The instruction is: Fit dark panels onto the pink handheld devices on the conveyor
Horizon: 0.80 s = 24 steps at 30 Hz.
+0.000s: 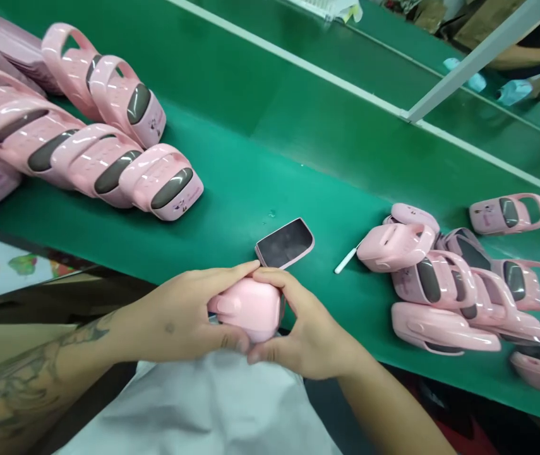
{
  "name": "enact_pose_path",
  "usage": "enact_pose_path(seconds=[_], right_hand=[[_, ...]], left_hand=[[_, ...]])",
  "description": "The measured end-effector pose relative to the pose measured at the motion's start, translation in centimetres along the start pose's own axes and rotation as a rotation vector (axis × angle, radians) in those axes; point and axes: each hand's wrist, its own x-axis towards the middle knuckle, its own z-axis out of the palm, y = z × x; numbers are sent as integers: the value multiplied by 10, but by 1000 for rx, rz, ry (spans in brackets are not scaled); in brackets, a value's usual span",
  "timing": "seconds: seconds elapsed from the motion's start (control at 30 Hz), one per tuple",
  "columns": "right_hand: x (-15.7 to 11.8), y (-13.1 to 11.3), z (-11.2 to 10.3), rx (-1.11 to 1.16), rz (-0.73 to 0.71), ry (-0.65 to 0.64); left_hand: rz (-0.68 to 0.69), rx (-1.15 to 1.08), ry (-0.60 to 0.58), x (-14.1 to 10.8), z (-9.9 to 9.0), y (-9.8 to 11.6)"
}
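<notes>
I see my left hand and right hand, each grip pinching the pink housing near a dark-faced panel.

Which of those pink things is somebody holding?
The pink piece cupped between the left hand and right hand; the other pink pieces sit about the green table, in neither hand's grasp.

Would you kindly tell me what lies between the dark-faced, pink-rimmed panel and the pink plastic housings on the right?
In the head view, a slim white-handled tool lies there on the green tabletop, nearer the housings.
</notes>
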Motion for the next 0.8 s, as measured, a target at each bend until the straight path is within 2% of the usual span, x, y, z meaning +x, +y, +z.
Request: enact_pose_path(seconds=[0.2, 0.53, 0.8], right_hand=[[1, 5, -1, 27, -30, 44], [1, -4, -3, 28, 12, 23], [-5, -17, -2, -82, -1, 49]], left_hand=[[-26, -141, 133, 1, 3, -2], [8, -173, 79, 6, 4, 2], [-29, -391, 45, 5, 11, 1]])
